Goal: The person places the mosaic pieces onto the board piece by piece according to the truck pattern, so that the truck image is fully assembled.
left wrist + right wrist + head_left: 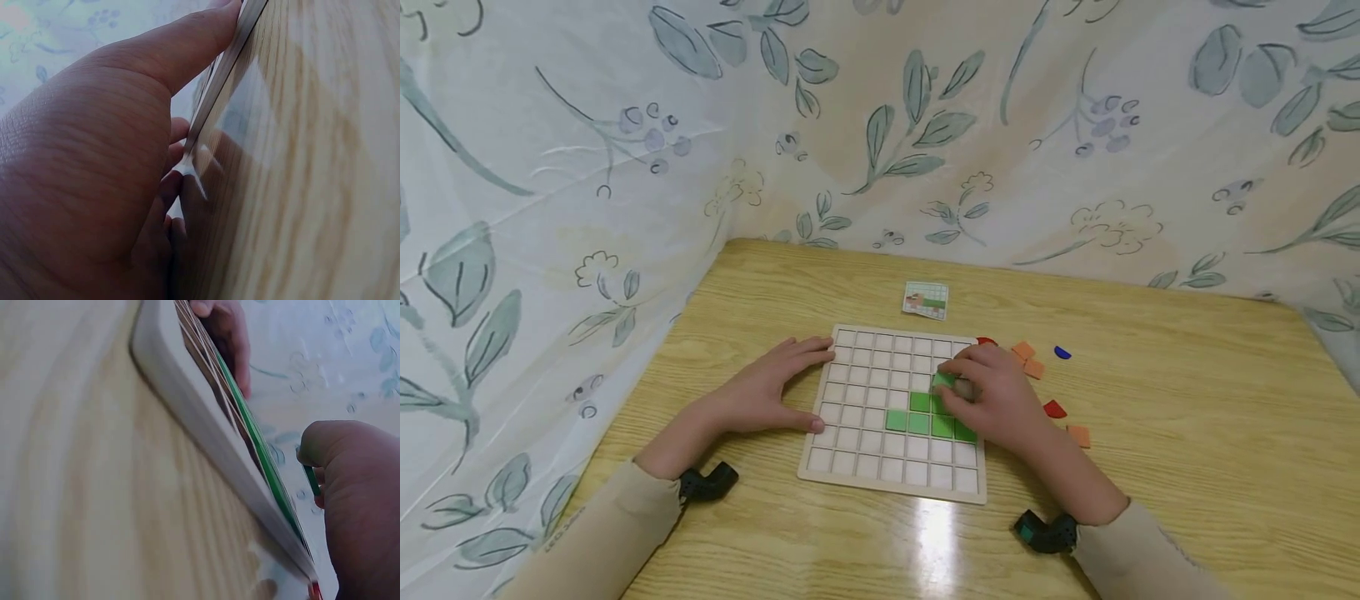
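Note:
A pale wooden grid board (891,490) lies flat on the table. Several green square tiles (919,423) sit in its cells, toward the right side. My right hand (1000,400) is over the board's right part, pinching a green square tile (310,480) between thumb and fingers, a little above the board in the right wrist view. My left hand (758,392) rests against the board's left edge, its thumb and fingers spread and fairly straight. In the left wrist view the thumb (200,44) touches the board's side. The right hand hides some cells.
Orange square tiles (1078,436), red quarter-round pieces (1055,409) and a blue piece (1062,352) lie right of the board. Behind the board is a small picture card (926,300). Patterned cloth (880,125) hangs at the table's back and left.

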A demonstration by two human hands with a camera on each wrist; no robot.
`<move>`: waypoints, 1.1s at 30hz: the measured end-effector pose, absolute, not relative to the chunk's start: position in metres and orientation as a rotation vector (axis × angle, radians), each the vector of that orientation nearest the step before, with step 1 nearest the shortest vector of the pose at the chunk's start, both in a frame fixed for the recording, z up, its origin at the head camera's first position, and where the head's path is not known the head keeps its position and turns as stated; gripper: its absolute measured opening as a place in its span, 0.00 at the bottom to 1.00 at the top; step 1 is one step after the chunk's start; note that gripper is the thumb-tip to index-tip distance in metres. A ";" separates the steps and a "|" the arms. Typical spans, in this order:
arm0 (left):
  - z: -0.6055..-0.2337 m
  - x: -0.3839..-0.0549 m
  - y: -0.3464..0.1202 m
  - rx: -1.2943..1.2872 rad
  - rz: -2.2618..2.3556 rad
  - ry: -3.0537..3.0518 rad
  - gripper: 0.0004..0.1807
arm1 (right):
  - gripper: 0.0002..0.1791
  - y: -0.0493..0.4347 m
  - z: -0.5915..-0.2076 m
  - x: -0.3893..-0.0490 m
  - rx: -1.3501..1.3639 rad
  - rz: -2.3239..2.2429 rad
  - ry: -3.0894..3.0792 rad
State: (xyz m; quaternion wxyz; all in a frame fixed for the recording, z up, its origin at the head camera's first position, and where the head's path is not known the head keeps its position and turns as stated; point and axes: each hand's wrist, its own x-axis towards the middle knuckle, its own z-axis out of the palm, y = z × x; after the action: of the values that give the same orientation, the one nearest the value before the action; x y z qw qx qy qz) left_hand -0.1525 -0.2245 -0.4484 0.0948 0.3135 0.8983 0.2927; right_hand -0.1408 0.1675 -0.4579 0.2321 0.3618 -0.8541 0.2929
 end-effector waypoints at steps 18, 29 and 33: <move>-0.446 -0.151 -0.226 0.919 0.877 2.661 0.59 | 0.10 0.119 -0.455 -0.132 1.090 0.808 -2.479; -0.445 -0.151 -0.224 0.916 0.879 2.660 0.59 | 0.10 0.118 -0.458 -0.134 1.132 0.784 -2.474; -0.445 -0.151 -0.223 0.920 0.880 2.662 0.59 | 0.11 0.119 -0.457 -0.133 1.131 0.776 -2.481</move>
State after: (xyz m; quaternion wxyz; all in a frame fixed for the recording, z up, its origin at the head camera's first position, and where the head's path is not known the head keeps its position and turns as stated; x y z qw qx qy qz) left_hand -0.1510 -0.2233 -0.4450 0.0955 0.3103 0.8980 0.2970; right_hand -0.1332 0.1190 -0.4573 0.1526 0.3943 -0.8649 0.2706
